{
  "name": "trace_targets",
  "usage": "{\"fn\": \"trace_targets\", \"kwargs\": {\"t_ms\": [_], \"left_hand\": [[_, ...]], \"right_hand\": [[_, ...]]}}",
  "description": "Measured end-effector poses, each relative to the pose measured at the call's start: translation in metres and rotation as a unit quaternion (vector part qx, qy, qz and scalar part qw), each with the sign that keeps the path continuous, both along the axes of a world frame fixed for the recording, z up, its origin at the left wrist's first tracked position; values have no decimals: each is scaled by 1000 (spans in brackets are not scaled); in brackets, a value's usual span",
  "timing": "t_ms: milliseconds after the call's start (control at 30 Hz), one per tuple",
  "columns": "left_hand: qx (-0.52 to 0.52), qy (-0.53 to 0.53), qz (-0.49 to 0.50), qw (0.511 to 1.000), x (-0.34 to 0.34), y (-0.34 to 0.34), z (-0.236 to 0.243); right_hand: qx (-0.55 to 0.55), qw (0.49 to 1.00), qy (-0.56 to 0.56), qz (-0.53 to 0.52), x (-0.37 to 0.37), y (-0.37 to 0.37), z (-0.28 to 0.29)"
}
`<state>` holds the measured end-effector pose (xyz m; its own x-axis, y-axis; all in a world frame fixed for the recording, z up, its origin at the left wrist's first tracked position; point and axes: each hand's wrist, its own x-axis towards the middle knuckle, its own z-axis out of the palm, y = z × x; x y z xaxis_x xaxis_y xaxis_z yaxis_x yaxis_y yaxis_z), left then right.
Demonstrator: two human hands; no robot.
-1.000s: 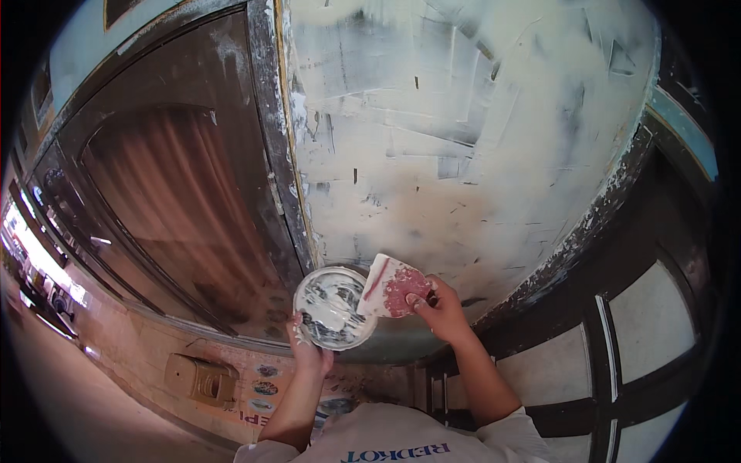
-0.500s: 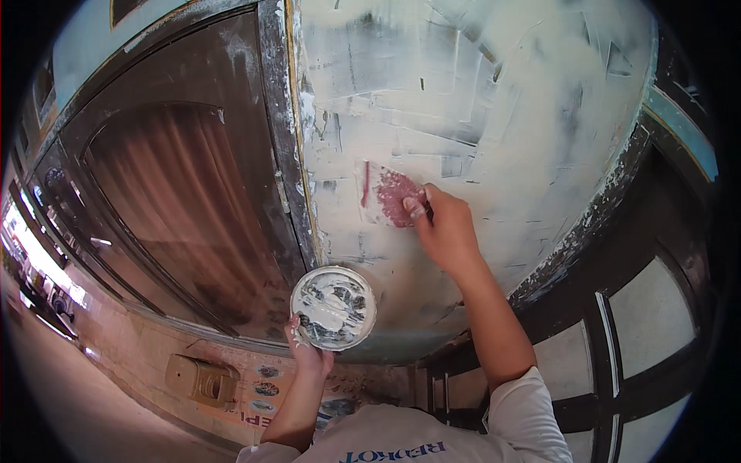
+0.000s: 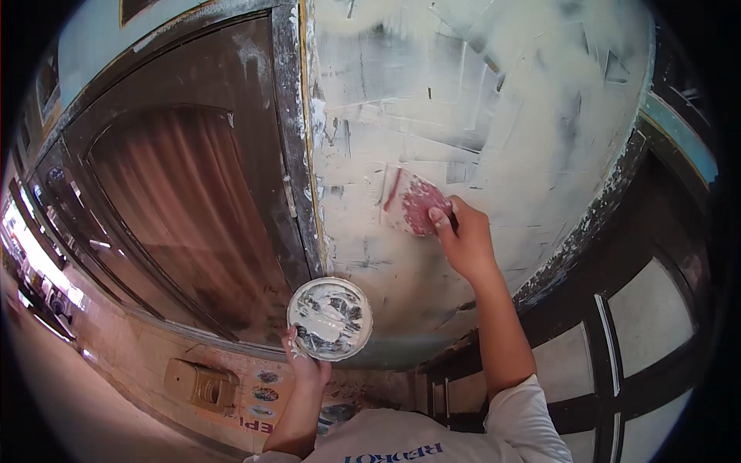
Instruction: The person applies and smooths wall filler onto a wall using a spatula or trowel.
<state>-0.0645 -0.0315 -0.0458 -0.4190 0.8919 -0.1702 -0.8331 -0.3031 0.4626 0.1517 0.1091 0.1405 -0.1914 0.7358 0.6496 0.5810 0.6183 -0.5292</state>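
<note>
My right hand (image 3: 463, 231) grips a red putty scraper (image 3: 417, 205) smeared with white paste, its blade against the patchy white-coated wall (image 3: 525, 116) in front of me. Lower and to the left, my left hand (image 3: 306, 359) holds a round, shallow lid-like container (image 3: 330, 316) by its edge, with white paste and dark streaks on its face. Paste also marks my left fingers.
A dark wooden door (image 3: 231, 69) with a curtained glass panel stands left. Dark panelled woodwork (image 3: 648, 309) is at the right. On the floor lie a tan plastic stool (image 3: 199, 383) and a printed sheet (image 3: 261, 397).
My right hand lifted the scraper from beside the container up onto the wall, then shifted it slightly right. The container stayed low in my left hand, dropping a little in view.
</note>
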Motion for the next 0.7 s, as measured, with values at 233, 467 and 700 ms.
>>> {"fn": "trace_targets", "kwargs": {"t_ms": [233, 467, 700], "left_hand": [[6, 25, -6, 1000, -4, 3, 2], [51, 100, -45, 993, 4, 23, 35], [53, 58, -99, 992, 11, 21, 30]], "right_hand": [[10, 984, -16, 179, 12, -41, -16], [117, 933, -281, 190, 22, -60, -44], [183, 912, -322, 177, 34, -62, -72]]}}
